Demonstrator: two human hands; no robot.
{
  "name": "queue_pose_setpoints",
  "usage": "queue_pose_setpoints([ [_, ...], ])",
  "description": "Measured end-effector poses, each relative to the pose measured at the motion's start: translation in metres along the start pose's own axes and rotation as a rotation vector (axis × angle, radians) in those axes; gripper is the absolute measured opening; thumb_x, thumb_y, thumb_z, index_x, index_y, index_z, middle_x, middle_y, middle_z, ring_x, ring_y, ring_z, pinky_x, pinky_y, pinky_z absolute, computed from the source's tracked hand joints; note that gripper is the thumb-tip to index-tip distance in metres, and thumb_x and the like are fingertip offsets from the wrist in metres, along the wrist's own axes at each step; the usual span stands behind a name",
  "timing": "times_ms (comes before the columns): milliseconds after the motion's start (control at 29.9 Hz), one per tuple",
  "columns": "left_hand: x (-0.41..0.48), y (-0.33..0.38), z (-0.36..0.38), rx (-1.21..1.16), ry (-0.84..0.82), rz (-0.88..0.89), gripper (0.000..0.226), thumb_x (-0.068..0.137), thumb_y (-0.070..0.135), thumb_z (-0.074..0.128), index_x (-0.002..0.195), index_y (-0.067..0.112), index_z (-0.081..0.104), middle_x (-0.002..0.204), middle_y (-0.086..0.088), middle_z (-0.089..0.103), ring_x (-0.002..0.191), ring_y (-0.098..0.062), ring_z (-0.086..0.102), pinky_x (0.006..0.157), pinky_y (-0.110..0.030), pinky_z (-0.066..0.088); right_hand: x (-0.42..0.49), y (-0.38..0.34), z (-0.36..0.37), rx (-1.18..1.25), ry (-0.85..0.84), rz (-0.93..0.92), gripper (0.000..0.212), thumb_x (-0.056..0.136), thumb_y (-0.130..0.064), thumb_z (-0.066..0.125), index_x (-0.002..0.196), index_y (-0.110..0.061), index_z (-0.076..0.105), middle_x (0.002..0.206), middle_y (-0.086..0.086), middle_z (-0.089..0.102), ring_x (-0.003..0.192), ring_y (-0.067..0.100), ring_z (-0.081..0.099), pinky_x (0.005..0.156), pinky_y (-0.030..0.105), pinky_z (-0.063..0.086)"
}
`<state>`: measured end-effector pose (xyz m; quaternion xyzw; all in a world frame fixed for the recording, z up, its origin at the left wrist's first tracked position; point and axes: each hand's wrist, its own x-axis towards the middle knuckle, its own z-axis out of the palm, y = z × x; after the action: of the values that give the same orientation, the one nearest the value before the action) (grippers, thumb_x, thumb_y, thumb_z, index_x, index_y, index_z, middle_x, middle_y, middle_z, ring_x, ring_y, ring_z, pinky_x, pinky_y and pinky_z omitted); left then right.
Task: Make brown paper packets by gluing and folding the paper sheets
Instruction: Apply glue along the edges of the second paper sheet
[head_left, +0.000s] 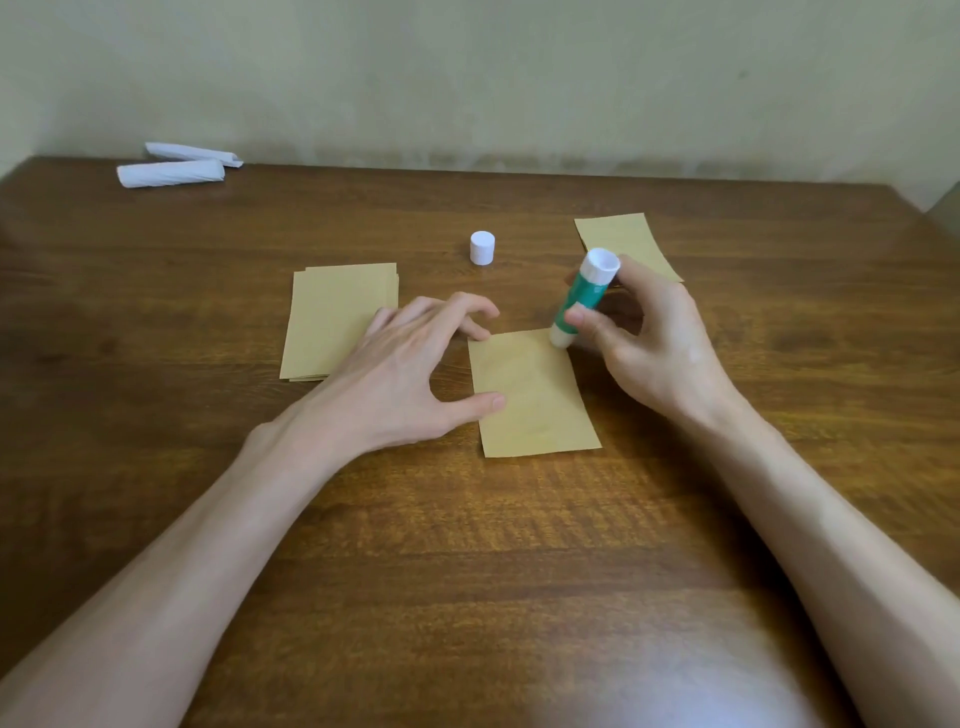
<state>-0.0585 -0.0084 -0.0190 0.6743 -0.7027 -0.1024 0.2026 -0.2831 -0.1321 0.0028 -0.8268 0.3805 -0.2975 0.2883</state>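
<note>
A single brown paper sheet (535, 397) lies flat in the middle of the wooden table (467, 545). My left hand (410, 364) is spread over its left edge, thumb and fingertips pressing the sheet down. My right hand (654, 338) grips a green and white glue stick (579, 299), tilted, with its tip touching the sheet's far right corner. The stick's white cap (482, 248) stands upright farther back. A stack of brown sheets (332, 319) lies to the left, partly under my left hand.
Another brown paper piece (623, 241) lies at the back right, behind my right hand. Two rolled white paper bundles (176, 165) rest at the far left by the wall. My forearms cross the near part of the table.
</note>
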Motion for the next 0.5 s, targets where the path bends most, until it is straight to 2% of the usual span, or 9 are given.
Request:
queue_pose_setpoints([
  [67,0.001,0.000,-0.002,0.009,0.014,0.010,0.073,0.084,0.068,0.066,0.145,0.045,0.033,0.135,0.027,0.055,0.137,0.002,0.035,0.112,-0.033,0.024,-0.001,-0.003,-0.005,0.111,0.096,-0.001,0.031,0.100,-0.023,0.073,0.129,-0.017,0.067,0.125,-0.006,0.070,0.116,0.009,0.067,0.105,0.039,0.056],
  [167,0.001,-0.001,-0.005,0.008,0.039,0.025,0.076,0.083,0.065,0.069,0.148,0.047,0.033,0.132,0.030,0.058,0.137,0.002,0.036,0.113,-0.032,0.023,-0.002,-0.010,-0.008,0.206,0.192,-0.029,0.035,0.100,-0.020,0.074,0.133,-0.014,0.066,0.129,-0.005,0.069,0.118,0.005,0.067,0.105,0.030,0.055],
  [234,0.001,-0.003,-0.005,-0.001,0.056,0.024,0.078,0.084,0.063,0.071,0.150,0.048,0.032,0.130,0.032,0.059,0.137,0.002,0.038,0.113,-0.032,0.024,-0.004,-0.013,-0.003,0.234,0.158,-0.019,0.042,0.098,-0.019,0.077,0.138,-0.014,0.065,0.130,-0.005,0.069,0.115,0.002,0.068,0.101,0.021,0.055],
  [334,0.002,-0.002,-0.003,0.006,0.088,0.025,0.078,0.085,0.062,0.072,0.152,0.047,0.033,0.129,0.031,0.060,0.138,0.001,0.038,0.113,-0.032,0.024,-0.004,-0.014,0.009,0.253,0.084,-0.027,0.048,0.093,-0.017,0.082,0.136,-0.011,0.063,0.124,-0.004,0.070,0.105,0.004,0.073,0.095,0.021,0.058],
  [401,0.002,-0.001,-0.002,0.014,0.112,0.030,0.078,0.086,0.062,0.072,0.152,0.046,0.035,0.128,0.030,0.061,0.139,0.001,0.038,0.112,-0.030,0.024,-0.003,-0.014,0.014,0.245,0.053,-0.045,0.042,0.092,-0.019,0.083,0.129,-0.014,0.064,0.122,-0.008,0.069,0.104,0.003,0.074,0.095,0.021,0.058],
  [501,0.002,-0.002,-0.001,0.029,0.126,0.038,0.076,0.086,0.062,0.071,0.152,0.045,0.037,0.129,0.029,0.061,0.139,-0.001,0.037,0.111,-0.030,0.023,-0.002,-0.015,0.014,0.235,0.050,-0.058,0.033,0.094,-0.020,0.081,0.122,-0.023,0.063,0.118,-0.018,0.067,0.105,-0.003,0.071,0.093,0.014,0.054],
])
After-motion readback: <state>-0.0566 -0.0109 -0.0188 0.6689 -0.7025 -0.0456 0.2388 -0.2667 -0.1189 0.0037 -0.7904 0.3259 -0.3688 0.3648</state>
